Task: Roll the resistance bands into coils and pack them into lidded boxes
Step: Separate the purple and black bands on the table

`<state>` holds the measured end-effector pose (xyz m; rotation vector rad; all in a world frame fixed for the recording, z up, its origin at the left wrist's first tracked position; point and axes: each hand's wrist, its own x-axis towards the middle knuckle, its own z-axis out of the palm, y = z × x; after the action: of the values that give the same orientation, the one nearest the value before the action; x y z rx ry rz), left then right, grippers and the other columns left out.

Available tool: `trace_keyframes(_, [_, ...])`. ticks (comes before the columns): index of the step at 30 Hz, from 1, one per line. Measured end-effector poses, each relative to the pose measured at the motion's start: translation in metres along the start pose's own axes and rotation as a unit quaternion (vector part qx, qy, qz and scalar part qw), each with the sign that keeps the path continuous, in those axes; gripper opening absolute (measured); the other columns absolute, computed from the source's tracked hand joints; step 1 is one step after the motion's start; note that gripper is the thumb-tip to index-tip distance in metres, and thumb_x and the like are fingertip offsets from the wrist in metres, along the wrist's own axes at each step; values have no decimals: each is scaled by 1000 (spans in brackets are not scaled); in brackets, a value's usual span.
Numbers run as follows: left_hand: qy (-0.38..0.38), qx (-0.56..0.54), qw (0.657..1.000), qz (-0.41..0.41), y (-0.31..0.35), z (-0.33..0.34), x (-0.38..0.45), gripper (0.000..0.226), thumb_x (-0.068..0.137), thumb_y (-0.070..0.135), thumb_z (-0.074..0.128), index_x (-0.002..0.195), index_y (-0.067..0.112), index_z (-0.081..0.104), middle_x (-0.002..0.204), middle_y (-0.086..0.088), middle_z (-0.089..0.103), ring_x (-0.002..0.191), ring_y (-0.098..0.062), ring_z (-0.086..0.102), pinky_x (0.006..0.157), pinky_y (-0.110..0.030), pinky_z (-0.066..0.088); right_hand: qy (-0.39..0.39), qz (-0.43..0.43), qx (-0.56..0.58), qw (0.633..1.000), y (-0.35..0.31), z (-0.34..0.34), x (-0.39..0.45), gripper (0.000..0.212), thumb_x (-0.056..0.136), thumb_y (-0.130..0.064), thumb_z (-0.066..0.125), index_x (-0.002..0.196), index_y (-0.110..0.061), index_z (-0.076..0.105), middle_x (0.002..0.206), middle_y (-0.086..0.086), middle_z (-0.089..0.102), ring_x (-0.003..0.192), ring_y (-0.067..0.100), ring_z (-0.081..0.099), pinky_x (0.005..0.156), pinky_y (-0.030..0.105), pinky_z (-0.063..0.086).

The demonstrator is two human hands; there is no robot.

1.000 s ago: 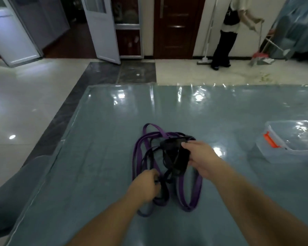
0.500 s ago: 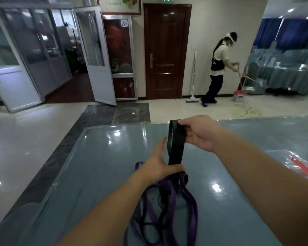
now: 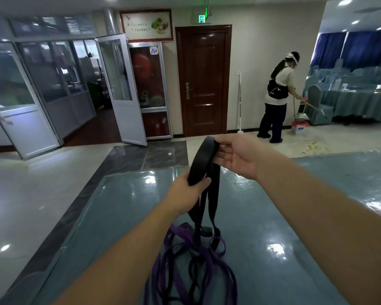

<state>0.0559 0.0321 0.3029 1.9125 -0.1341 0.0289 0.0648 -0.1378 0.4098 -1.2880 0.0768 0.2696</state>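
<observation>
A black resistance band (image 3: pixel 201 164) is lifted above the table, its loop hanging down to the pile. My right hand (image 3: pixel 235 156) pinches the top of the loop between thumb and fingers. Lower on the same band, my left hand (image 3: pixel 188 190) grips it with the thumb across the front. A tangle of purple bands (image 3: pixel 185 256) with more black band lies on the table below. No box is in view.
The table (image 3: pixel 273 216) has a shiny teal cover and its left edge runs along a dark floor strip. Across the room a person (image 3: pixel 277 100) sweeps the floor near a brown door (image 3: pixel 204 80).
Both hands have raised the black band higher off the purple pile. My left hand has gone from an open palm against the band to gripping it. The view has tilted up and the box has left the frame.
</observation>
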Motion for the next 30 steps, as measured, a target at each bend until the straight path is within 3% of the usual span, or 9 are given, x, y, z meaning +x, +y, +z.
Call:
trace_keyframes(6, [-36,-5,999,2,25,19,9,31,98,47,66,122,28,67,113,6,74,107,-12,69,90,-30,52,-45,-24,2,999,-14,-1,-5,17,103,-11,61,117,-2,65,101,16,78,88,24,80,73,34,66])
trace_keyframes(11, [29,-64,998,-1,48,20,19,24,100,36,67,98,12,71,72,0,72,67,-13,70,73,-34,56,4,-66,-58,996,-13,-29,7,31,106,-35,57,104,-6,67,85,12,75,76,22,76,68,32,62])
trace_keyframes(13, [41,-81,996,-22,60,18,22,25,101,36,67,93,12,69,65,0,67,63,-15,66,71,-35,55,31,-78,-80,993,6,-43,13,24,105,-28,57,100,-7,66,82,10,69,71,21,71,70,35,62])
trace_keyframes(15, [47,-125,990,-43,74,17,25,28,101,35,65,86,11,67,63,-1,64,63,-19,62,72,-35,53,8,-90,-120,989,34,-57,17,19,98,-19,62,114,-9,65,103,12,71,93,25,72,89,41,61])
trace_keyframes(17, [55,-175,982,-54,90,16,30,29,101,33,65,83,11,66,63,-2,62,64,-21,60,76,-40,52,-89,-79,-151,981,63,-63,16,47,87,-24,72,132,-22,61,128,5,71,121,23,66,107,43,49])
trace_keyframes(20, [52,-245,965,-70,114,15,36,24,102,28,65,90,8,65,66,-4,59,63,-20,60,80,-43,55,-150,-42,-271,950,94,-52,14,71,76,-40,87,139,-34,54,131,-9,67,123,13,62,104,34,47])
trace_keyframes(22, [29,-305,948,-89,129,15,35,22,104,26,64,90,9,64,65,-4,57,58,-18,60,78,-40,59,-90,-59,-269,957,109,-43,17,64,72,-50,88,129,-37,61,123,-14,69,117,12,66,101,35,51])
trace_keyframes(25, [10,-350,931,-105,139,12,32,24,104,28,63,89,10,64,69,-4,57,59,-16,61,78,-40,63,-43,-84,-193,977,111,-35,19,9,93,-37,76,87,-31,75,99,-2,80,102,24,74,101,43,52])
trace_keyframes(30, [83,-351,922,-143,114,-8,37,47,102,47,62,118,3,64,106,-16,76,103,-29,73,98,-53,59,-21,-93,-211,973,88,-38,14,34,96,-36,72,72,-13,63,67,10,67,71,33,68,94,55,57])
